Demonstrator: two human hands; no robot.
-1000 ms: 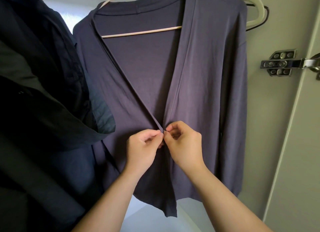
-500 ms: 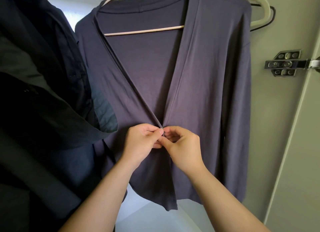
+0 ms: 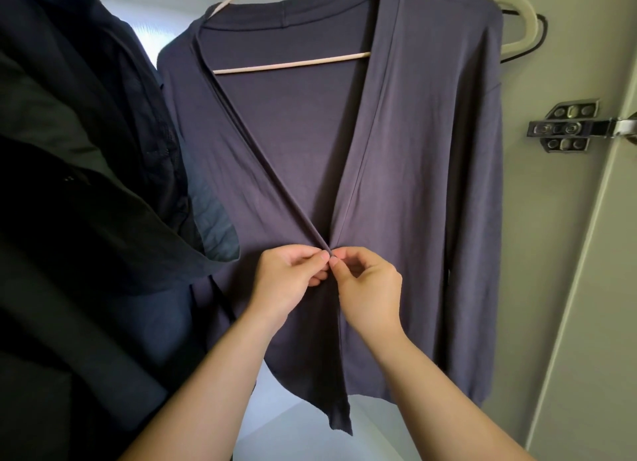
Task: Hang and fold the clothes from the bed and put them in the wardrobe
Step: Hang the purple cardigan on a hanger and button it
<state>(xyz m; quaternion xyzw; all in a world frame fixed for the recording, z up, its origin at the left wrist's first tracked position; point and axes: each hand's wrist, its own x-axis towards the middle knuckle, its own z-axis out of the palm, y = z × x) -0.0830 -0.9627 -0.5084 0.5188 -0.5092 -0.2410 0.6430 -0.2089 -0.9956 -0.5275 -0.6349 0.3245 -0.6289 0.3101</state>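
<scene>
Both grips are narrow. Your left hand [image 3: 289, 281] is pinching the left front edge of the purple cardigan [image 3: 431, 185] and your right hand [image 3: 368, 288] is pinching the right edge, with the fingertips meeting where the two edges come together. The cardigan is hanging on a wooden hanger [image 3: 293, 64] inside the wardrobe [image 3: 551, 254], its neckline opening in a V above your hands. Dark garments [image 3: 86, 185] are hanging just left of it, overlapping its left sleeve. Further right, a metal hinge [image 3: 568, 126] is joining the wardrobe wall to the door [image 3: 613, 322].
</scene>
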